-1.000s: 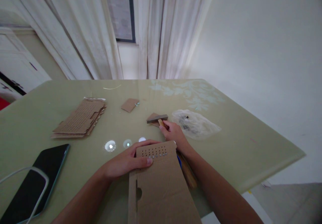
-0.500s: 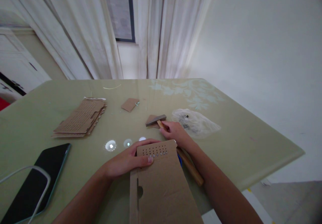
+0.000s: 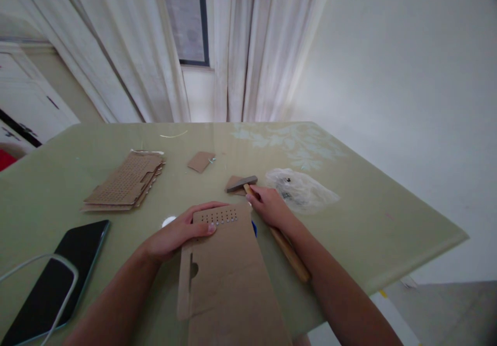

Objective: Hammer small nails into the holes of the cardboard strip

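Observation:
My left hand (image 3: pixel 186 232) grips the upper left edge of a brown cardboard piece (image 3: pixel 229 278), thumb on top and the other fingers behind it. Rows of small holes run across its far end, and small silvery dots sit in the row beside my thumb. My right hand (image 3: pixel 269 206) is closed round the wooden handle of a hammer (image 3: pixel 289 255), close to its head. The metal head lies over a small cardboard square (image 3: pixel 233 183) on the table. Part of a blue object (image 3: pixel 254 228) shows from under the cardboard's right edge; the rest is hidden.
A stack of perforated cardboard sheets (image 3: pixel 124 180) lies at the left. In front of it is a black tablet (image 3: pixel 58 278) with a white cable (image 3: pixel 72 278) across it. A clear plastic bag (image 3: pixel 306 190) lies right of the hammer, and another cardboard square (image 3: pixel 200 161) farther back.
My left hand and the cardboard piece have shifted left and slightly away from me, apart from the hammer handle. My right hand and the hammer have barely moved.

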{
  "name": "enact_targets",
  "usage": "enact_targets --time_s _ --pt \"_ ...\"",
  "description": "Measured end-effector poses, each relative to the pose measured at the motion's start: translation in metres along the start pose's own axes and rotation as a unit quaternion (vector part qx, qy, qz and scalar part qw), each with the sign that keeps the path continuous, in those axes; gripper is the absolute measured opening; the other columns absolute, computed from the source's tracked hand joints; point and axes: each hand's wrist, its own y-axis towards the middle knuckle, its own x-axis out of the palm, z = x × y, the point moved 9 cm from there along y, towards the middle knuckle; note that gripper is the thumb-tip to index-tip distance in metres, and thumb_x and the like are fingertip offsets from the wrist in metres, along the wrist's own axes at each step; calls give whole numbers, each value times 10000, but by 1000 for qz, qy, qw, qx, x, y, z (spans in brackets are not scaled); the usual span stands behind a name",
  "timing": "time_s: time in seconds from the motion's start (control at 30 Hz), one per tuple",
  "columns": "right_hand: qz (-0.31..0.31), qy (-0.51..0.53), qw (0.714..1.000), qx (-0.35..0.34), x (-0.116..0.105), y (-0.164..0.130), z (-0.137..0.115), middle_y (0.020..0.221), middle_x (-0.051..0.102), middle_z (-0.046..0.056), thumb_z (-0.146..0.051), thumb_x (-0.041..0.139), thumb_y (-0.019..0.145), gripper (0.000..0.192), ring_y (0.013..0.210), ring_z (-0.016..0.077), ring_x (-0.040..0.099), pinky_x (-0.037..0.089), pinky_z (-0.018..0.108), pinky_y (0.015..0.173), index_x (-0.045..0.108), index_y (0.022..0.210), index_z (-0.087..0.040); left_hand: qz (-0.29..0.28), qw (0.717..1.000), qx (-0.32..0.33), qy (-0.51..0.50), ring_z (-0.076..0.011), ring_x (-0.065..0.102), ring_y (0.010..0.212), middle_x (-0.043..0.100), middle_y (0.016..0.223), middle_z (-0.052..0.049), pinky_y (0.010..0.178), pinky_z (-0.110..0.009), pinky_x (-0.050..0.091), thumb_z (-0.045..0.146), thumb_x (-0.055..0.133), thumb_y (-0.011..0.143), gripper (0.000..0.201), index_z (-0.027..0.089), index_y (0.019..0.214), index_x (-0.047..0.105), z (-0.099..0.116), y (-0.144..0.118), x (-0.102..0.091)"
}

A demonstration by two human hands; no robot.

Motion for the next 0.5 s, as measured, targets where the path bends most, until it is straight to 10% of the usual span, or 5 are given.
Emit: enact_targets --time_s 0.3,0.5 --pt "-34 -21 999 -23 -8 7 4 954 778 78 -198 664 991 124 817 215 648 374 288 724 744 1079 -164 -6 999 32 -38 -279 768 978 788 1301 -124 783 -306 605 407 948 692 834 222 1456 670 7 9 0" --pt "-45 -45 997 -39 -13 -3 4 1229 773 178 -197 641 994 447 1059 297 689 457 341 894 662 1437 -137 -7 997 47 -63 -270 781 970 783 1326 -133 793 -310 615 374 917 761 786 228 1487 655 12 7 4"
